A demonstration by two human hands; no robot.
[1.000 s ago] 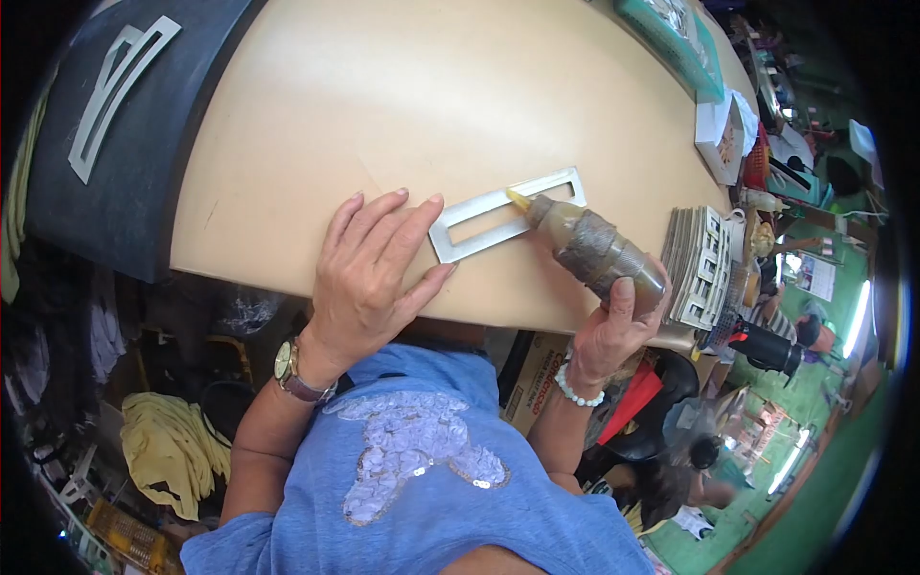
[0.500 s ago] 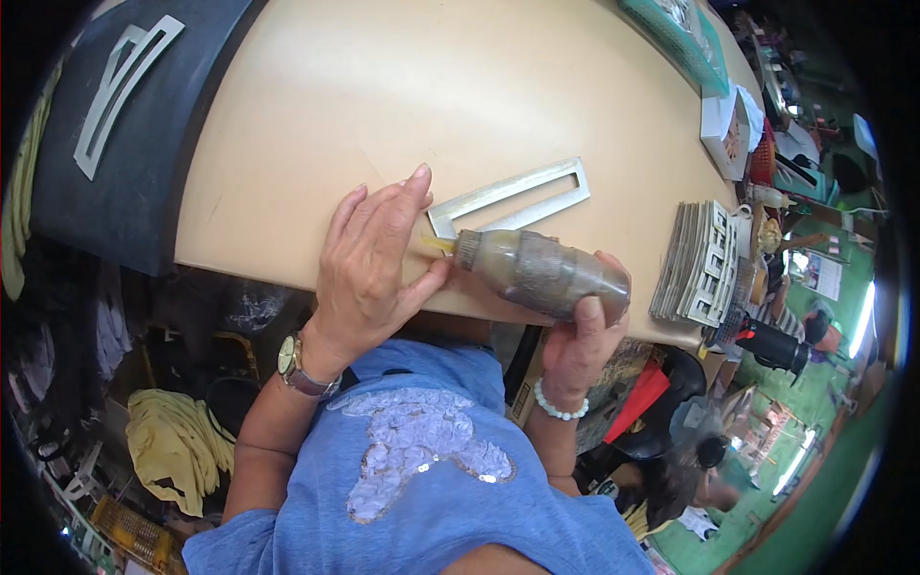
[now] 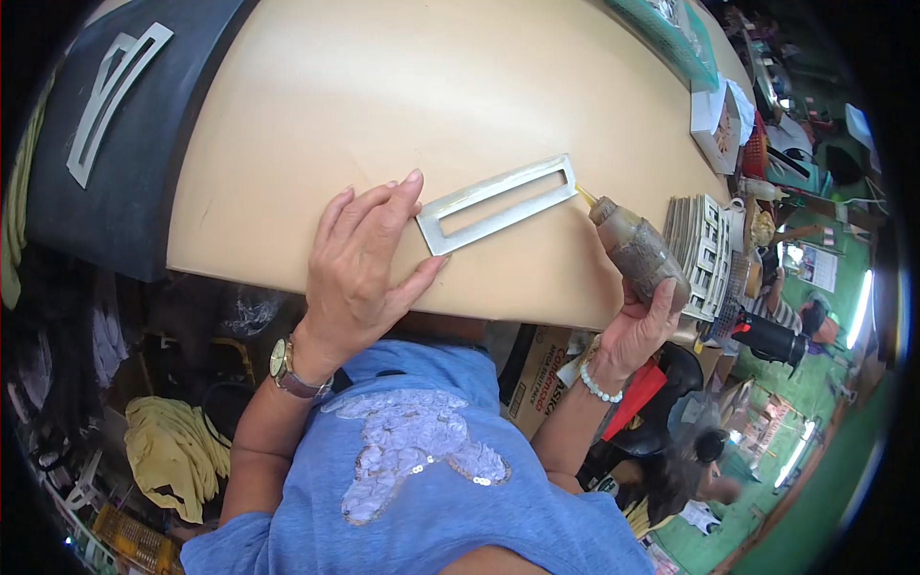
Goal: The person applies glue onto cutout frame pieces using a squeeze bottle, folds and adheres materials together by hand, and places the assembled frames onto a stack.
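Note:
A flat whitish rectangular frame [image 3: 498, 217] with a long slot lies tilted on the tan table [image 3: 316, 115]. My left hand [image 3: 362, 259] rests at its left end, fingers apart, the thumb tip touching the lower left corner. In my right hand [image 3: 652, 321] is a cloudy bottle [image 3: 640, 251] wrapped in brown tape, tipped so that its yellow nozzle meets the right end of the frame. A wet-looking streak shows along the upper bar of the frame.
Two similar frames [image 3: 120, 101] overlap on a dark surface [image 3: 57, 192] at the left. A stack of cut pieces [image 3: 704, 254] stands at the right table edge. Beyond it are a white box [image 3: 714, 125], a green basket [image 3: 676, 43] and a black cylindrical object [image 3: 771, 342].
The bottle in my right hand has swept from the frame's upper bar to its left end, then to its right end. My left hand has shifted only slightly.

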